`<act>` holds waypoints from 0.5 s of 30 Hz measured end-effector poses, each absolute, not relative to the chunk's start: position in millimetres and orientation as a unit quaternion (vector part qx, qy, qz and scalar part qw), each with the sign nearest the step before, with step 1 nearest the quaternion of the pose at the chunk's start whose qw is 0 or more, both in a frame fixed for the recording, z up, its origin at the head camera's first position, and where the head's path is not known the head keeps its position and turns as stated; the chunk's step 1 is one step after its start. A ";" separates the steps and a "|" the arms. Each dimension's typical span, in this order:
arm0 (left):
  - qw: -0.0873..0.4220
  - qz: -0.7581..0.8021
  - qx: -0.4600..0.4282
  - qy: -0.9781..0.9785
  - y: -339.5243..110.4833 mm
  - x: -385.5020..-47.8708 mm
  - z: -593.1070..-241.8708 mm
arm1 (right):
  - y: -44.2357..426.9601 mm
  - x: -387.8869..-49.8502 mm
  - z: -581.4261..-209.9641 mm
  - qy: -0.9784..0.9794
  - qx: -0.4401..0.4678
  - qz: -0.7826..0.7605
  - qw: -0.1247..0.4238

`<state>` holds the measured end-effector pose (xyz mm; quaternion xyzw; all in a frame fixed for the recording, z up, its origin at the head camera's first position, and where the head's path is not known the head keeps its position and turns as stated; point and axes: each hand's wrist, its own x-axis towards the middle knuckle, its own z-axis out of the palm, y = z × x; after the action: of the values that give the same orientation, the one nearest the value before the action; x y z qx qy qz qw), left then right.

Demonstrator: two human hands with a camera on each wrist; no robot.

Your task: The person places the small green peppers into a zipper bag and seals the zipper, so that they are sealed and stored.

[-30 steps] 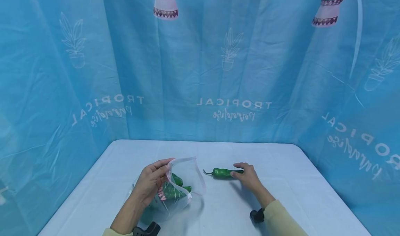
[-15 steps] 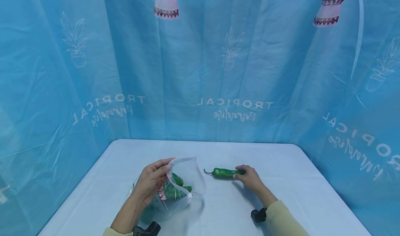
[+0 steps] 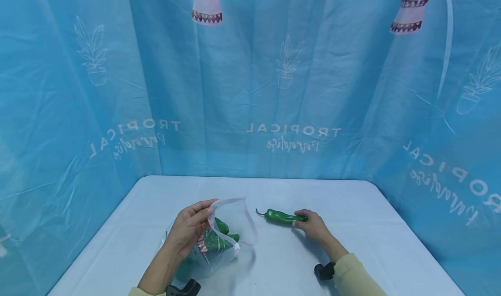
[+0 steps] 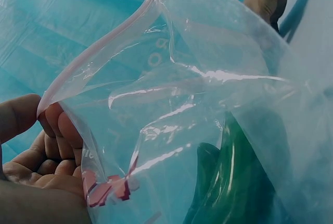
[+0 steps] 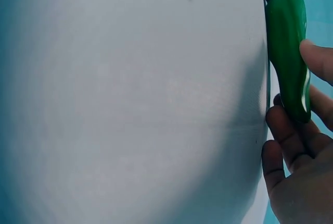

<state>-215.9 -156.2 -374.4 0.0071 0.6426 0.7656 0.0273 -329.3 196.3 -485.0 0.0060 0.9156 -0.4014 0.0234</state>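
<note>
With thumb and fingers my left hand [image 3: 188, 227] pinches the rim of a clear zip bag [image 4: 93, 52], whose mouth gapes toward the right. Inside the bag lie green peppers [image 3: 219, 240], partly veiled by the plastic; pink-red printing [image 4: 106, 188] shows on or behind its wall. My right hand [image 3: 314, 227] grips the tapered end of a long green chili pepper [image 3: 279, 216] between thumb and fingers. That pepper's curved stem points left toward the bag, with a gap between them. In the right wrist view the chili pepper [image 5: 287, 41] stretches up beyond the fingertips.
A white-covered table [image 3: 336, 196] lies beneath both hands. Blue printed curtains [image 3: 250, 91] hang behind it and along both sides. Black camera mounts sit on both wrists, the right one [image 3: 324, 270] just ahead of the sleeve.
The right hand has closed round the chili pepper's tip, and the stem end has tilted up slightly. The left hand and bag have stayed in place.
</note>
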 end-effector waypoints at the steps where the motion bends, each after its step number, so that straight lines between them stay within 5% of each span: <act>1: 0.027 0.765 0.007 0.643 -156.3 -215.9 -374.5 | 195.9 -329.2 -484.7 0.915 0.008 -0.402 0.025; 15: 0.029 0.766 0.010 0.643 -156.9 -216.1 -375.2 | 197.6 -328.7 -490.2 0.914 0.003 -0.404 0.016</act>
<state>-216.1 -156.9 -375.2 0.0099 0.6426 0.7656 0.0290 -328.7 197.6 -490.2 0.0027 0.9144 -0.4045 0.0158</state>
